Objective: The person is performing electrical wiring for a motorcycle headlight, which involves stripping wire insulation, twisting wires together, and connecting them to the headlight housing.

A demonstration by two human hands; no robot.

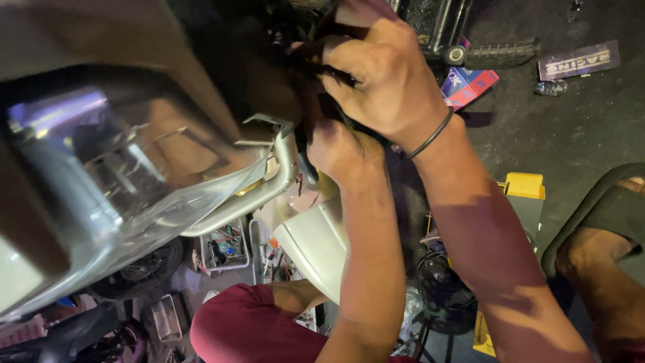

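Both my hands reach into the dark inner parts of a motorcycle (pixel 269 74). My right hand (pixel 386 81), with a black band on its wrist, is uppermost, its fingers curled around a dark part (pixel 310 52) that I cannot make out. Just below it, my left hand (pixel 339 153) is clenched on a thin dark piece (pixel 304 151) beside a bent silver bracket (pixel 285 158). What lies under the hands is hidden in shadow.
A shiny silver body panel (pixel 101 181) fills the left. A cream fairing (pixel 316 245) hangs below the hands. A black ribbed footpeg (pixel 500 50), a red and blue box (pixel 470 84), a yellow-topped case (pixel 524 188), a parts tray (pixel 225 250) and my sandalled foot (pixel 605 228) lie around.
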